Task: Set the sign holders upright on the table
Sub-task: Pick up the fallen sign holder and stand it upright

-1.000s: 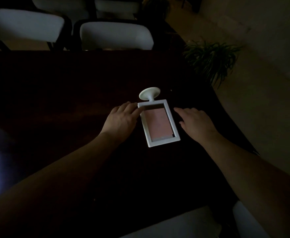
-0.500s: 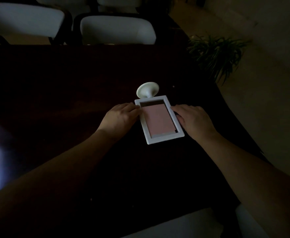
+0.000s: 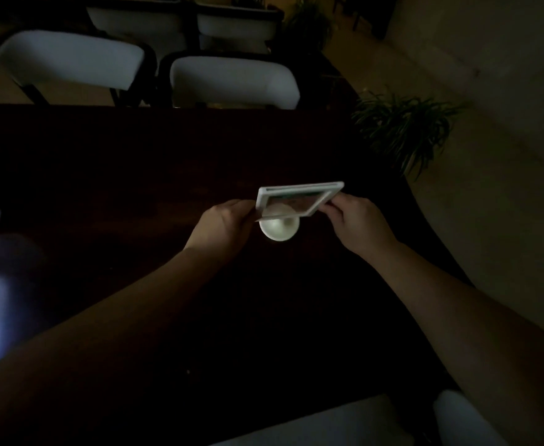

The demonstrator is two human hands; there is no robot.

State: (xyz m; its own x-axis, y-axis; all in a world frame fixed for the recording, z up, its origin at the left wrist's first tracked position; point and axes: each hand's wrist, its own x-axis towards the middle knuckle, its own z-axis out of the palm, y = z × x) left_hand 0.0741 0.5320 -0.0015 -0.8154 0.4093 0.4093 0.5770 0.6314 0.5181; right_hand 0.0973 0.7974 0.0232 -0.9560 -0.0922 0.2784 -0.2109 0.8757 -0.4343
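Mid-frame, left hand point(image 3: 224, 225) and right hand point(image 3: 357, 222) each pinch 1 side of the sign holder point(image 3: 298, 201), raised; next, seat its round base point(image 3: 278, 228) flat.

You held the white sign holder point(image 3: 299, 201) between your left hand point(image 3: 224, 225) and right hand point(image 3: 357, 222), each grip on a side of its frame, round base point(image 3: 279, 229) toward you over the dark table point(image 3: 135, 162), with white chairs point(image 3: 232, 80) behind.
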